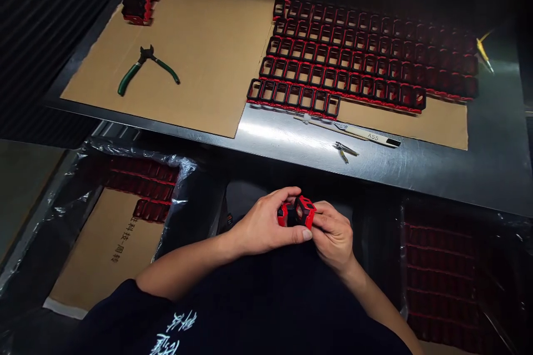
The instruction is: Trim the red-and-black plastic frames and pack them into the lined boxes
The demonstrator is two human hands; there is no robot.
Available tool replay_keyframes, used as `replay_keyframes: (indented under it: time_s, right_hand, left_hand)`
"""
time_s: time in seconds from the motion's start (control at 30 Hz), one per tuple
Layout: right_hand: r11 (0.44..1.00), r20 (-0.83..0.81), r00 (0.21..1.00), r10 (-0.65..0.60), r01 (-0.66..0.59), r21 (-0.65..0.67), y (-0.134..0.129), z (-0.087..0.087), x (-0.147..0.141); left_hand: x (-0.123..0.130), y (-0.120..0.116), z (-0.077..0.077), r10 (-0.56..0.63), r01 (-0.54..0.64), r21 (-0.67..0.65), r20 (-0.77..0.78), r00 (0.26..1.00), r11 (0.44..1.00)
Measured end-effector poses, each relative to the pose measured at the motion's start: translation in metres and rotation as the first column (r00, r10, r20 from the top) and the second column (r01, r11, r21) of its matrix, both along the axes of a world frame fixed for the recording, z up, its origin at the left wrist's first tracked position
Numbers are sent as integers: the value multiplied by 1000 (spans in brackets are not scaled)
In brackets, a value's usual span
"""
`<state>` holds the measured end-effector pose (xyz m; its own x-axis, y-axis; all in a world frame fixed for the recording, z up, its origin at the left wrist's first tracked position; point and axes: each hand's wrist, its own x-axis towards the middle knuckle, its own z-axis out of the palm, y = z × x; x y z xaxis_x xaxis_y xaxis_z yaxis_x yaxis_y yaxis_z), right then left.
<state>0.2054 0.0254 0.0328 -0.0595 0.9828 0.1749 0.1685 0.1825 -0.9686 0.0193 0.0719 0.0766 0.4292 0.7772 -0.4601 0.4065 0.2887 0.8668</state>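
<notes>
In front of my body, below the table edge, a small red and black plastic housing (pixel 306 212) is between my two hands. My left hand (pixel 268 222) wraps round its left side, with the thumb along the bottom. Fingers of my right hand (pixel 334 233) close on the right side; their tips are partly hidden behind the part. Closest on the table lie small pliers (pixel 345 151) and a slim white tool marked A55 (pixel 370 135).
Rows of similar red and black housings (pixel 316 70) stand on cardboard on the metal table (pixel 270 136). Green-handled cutters (pixel 145 66) lie left, below a cluster of housings (pixel 139 8). A yellow tool (pixel 484 55) lies far right. Plastic-lined bins with housings (pixel 152 211) flank me.
</notes>
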Motion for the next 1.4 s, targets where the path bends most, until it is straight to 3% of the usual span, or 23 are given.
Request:
replay_keyframes:
  time_s: [0.3, 0.6, 0.77, 0.9, 1.03, 1.4]
  right_hand:
    - [981, 146, 987, -69, 41, 187, 1, 1, 1]
    - [963, 193, 971, -142, 90, 254, 4, 5, -2]
    - [974, 125, 974, -191, 172, 146, 1, 9, -4]
    - [980, -46, 982, -183, 179, -91, -4, 19, -3]
    - [944, -219, 958, -186, 112, -310, -8, 24, -2]
    - [933, -199, 965, -170, 93, -349, -8, 24, -6]
  left_hand:
    - [5, -1, 6, -53, 49, 168, 16, 998, 985]
    - [1, -8, -7, -85, 18, 429, 138, 987, 903]
    - [-2, -7, -6, -77, 16, 508, 100, 992, 861]
    - [-3, -6, -5, -81, 34, 551, 62, 995, 834]
    - [-2, -7, -5, -66, 47, 532, 17, 998, 845]
    - [-3, -7, -9, -72, 69, 444, -10, 997, 893]
